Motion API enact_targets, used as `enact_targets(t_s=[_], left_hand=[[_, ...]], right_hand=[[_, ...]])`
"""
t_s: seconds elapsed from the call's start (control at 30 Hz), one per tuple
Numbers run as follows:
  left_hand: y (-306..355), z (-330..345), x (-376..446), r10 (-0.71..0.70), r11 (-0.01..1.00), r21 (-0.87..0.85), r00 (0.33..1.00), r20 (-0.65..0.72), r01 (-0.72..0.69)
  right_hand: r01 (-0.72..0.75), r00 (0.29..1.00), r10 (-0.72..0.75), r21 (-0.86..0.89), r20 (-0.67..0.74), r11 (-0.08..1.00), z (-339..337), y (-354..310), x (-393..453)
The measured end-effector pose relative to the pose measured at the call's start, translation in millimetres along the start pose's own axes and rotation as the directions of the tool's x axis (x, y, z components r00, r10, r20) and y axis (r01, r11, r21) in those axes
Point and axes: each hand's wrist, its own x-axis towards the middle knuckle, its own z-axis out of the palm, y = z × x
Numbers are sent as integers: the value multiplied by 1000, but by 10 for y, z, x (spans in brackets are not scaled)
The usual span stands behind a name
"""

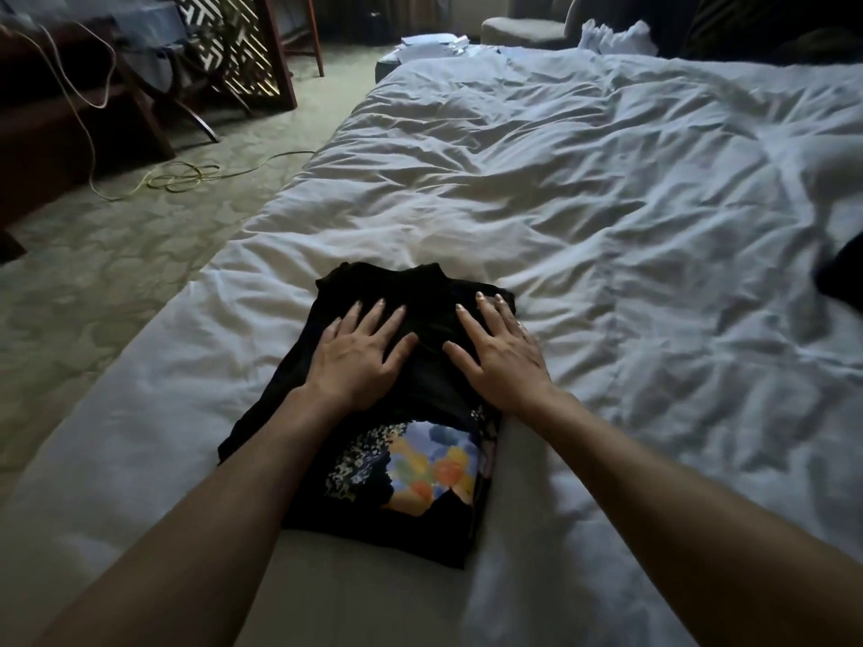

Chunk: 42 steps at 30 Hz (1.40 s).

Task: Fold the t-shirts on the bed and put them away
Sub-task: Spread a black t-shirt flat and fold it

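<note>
Black and folded, the shirt (373, 459) lies on the near part of the white bed (607, 203), by its left edge. A bright picture shows on its near end. The left hand (359, 352) and right hand (502, 352) lie flat on it, fingers spread, pressing down. A yellow cord (187, 177) lies on the floor, far left.

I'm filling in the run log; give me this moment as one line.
stage: flattening fold | left hand: flat on black t-shirt | right hand: flat on it | t-shirt: folded, on white duvet
</note>
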Motion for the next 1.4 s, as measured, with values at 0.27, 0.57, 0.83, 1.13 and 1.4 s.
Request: enact_targets(t_s=[0.27, 0.57, 0.83, 1.13, 1.4], left_hand=[[351, -223, -290, -7, 998, -57, 998, -66, 4], [1223, -526, -971, -22, 959, -282, 979, -201, -36], [2201, -913, -1258, 30, 941, -323, 976, -215, -100], [3599, -879, -1396, 173, 910, -351, 972, -158, -219], [4526, -528, -1294, 272, 865, -413, 958, -93, -285]], right_hand=[[54, 998, -56, 66, 36, 996, -365, -149, -320], [-86, 996, 89, 178, -14, 980, -1067, 77, -1270], [-218, 963, 241, 179, -118, 959, -1654, 744, -2104], [-349, 902, 388, 209, -190, 914, -2081, 1682, -2870], [-462, 839, 503, 219, -206, 859, -2192, 2670, -3152]])
